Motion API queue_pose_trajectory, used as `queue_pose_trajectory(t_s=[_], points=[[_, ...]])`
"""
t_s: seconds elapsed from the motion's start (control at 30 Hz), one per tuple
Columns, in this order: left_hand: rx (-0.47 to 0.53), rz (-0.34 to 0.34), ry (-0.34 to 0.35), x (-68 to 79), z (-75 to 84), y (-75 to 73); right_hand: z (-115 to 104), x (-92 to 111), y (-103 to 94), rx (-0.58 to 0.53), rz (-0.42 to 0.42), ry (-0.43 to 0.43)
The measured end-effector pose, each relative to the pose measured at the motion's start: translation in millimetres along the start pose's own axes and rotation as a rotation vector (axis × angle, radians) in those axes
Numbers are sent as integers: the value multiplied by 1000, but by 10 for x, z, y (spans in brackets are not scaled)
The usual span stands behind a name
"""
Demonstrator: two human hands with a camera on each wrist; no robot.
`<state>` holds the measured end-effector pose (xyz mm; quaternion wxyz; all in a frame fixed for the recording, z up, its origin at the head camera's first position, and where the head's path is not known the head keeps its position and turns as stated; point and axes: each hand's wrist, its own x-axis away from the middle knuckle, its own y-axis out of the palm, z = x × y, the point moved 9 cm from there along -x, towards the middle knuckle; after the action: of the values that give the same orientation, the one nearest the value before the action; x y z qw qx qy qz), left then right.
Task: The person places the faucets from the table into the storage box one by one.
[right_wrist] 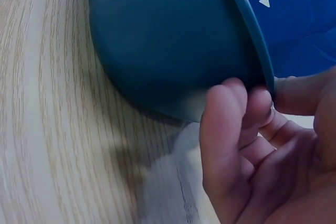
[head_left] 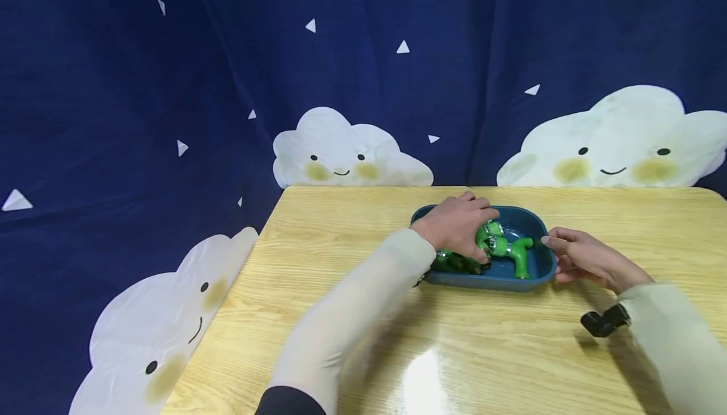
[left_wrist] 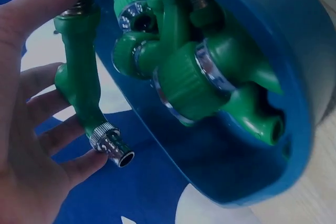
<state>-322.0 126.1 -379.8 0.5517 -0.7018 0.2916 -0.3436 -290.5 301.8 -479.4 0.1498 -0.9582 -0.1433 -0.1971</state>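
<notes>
A blue oval basin (head_left: 477,281) stands on the table with several green plastic taps in it. My left hand (head_left: 459,222) is over the basin and grips one green tap (left_wrist: 81,72) between thumb and fingers. That tap has a threaded end by the thumb and a silver nozzle pointing away, as the left wrist view shows. Other green taps (left_wrist: 191,85) lie heaped in the basin, with silver rings and threaded ends. One tap (head_left: 519,257) lies toward the basin's right side. My right hand (head_left: 591,260) pinches the basin's right rim, thumb inside and fingers against the outer wall.
The light wooden table (head_left: 318,257) extends around the basin. A dark blue curtain (head_left: 363,74) with white clouds and small triangles hangs behind the table and along its left side. A black wrist device (head_left: 605,321) sits at the right sleeve.
</notes>
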Motion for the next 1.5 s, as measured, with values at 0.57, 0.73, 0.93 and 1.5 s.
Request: queue_pose_trajectory(t_s=[0.57,0.73,0.93,1.5], points=[[-75,-130,89,-406,511,48,-2,58,-75,7,-20,17],[-86,-158,121,-454,597,126,23,39,-32,2,-38,17],[-72,-171,131,-479,586,183,9,3,-3,14,-42,7],[-55,-238,179,-510,686,291,1,-5,7,20,-46,-3]])
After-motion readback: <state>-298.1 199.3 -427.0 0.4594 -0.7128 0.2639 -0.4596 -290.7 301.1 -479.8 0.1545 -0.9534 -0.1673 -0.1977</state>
